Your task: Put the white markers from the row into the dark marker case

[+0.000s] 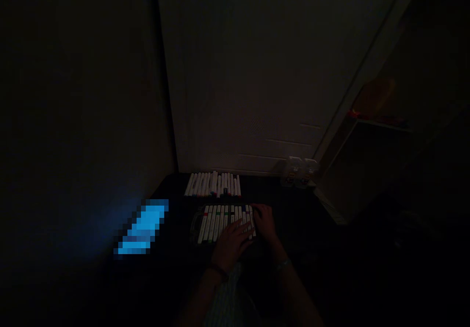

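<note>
A row of white markers (214, 224) with coloured bands lies in a dark carrying case (194, 229) in front of me. Across the right part of this row lies my left hand (230, 243), its fingers stretched out and touching the markers. At the case's right end, my right hand (265, 221) has its fingers bent over the edge beside the last markers. Its fingertips are hard to make out in the dark. Behind the case, a second row of white markers (213, 185) lies side by side on the dark table.
A glowing blue screen (143, 226), blurred into blocks, lies to the left. Two clear plastic packages (301, 173) stand at the back right against a pale wall (249, 82). Farther right is a shelf (382, 121) with an orange-brown object (374, 96) on it. The room is very dark.
</note>
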Demonstrator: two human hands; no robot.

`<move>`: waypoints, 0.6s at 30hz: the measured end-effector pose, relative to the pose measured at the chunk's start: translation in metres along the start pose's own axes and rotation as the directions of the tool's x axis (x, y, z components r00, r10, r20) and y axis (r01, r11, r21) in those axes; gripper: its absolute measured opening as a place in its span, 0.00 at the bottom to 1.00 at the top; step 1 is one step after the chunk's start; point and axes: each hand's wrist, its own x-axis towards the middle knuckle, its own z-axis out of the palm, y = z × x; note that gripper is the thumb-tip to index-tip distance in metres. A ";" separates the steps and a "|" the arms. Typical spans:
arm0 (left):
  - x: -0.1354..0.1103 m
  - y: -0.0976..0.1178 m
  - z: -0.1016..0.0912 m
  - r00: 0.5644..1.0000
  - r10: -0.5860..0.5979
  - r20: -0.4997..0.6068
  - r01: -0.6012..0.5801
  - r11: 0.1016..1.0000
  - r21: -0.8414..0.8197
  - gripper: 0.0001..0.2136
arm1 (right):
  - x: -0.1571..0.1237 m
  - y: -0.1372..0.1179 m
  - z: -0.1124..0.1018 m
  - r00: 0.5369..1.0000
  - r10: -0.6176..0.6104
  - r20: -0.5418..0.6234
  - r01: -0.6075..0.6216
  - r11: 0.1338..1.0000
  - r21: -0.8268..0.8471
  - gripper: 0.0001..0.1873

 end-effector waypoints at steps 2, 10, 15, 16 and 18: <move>0.000 0.000 0.000 1.000 0.007 -0.003 -0.007 1.000 0.004 0.18 | 0.000 0.000 0.000 1.000 0.000 0.003 0.000 1.000 0.005 0.16; 0.001 0.002 -0.004 1.000 -0.021 0.007 0.020 0.999 0.031 0.17 | 0.000 0.000 0.002 0.999 0.030 -0.013 -0.030 1.000 0.001 0.17; 0.002 0.001 -0.005 1.000 -0.014 0.014 0.014 1.000 0.021 0.17 | 0.001 -0.002 0.000 0.998 0.055 -0.005 -0.056 0.998 -0.010 0.17; 0.002 0.001 -0.005 1.000 -0.015 0.009 0.015 1.000 0.017 0.17 | 0.001 -0.002 0.000 0.999 0.054 -0.001 -0.054 0.998 -0.010 0.17; 0.002 0.001 -0.005 1.000 -0.012 0.003 0.012 1.000 0.014 0.17 | 0.000 -0.003 -0.001 0.999 0.046 0.006 -0.046 0.999 -0.010 0.17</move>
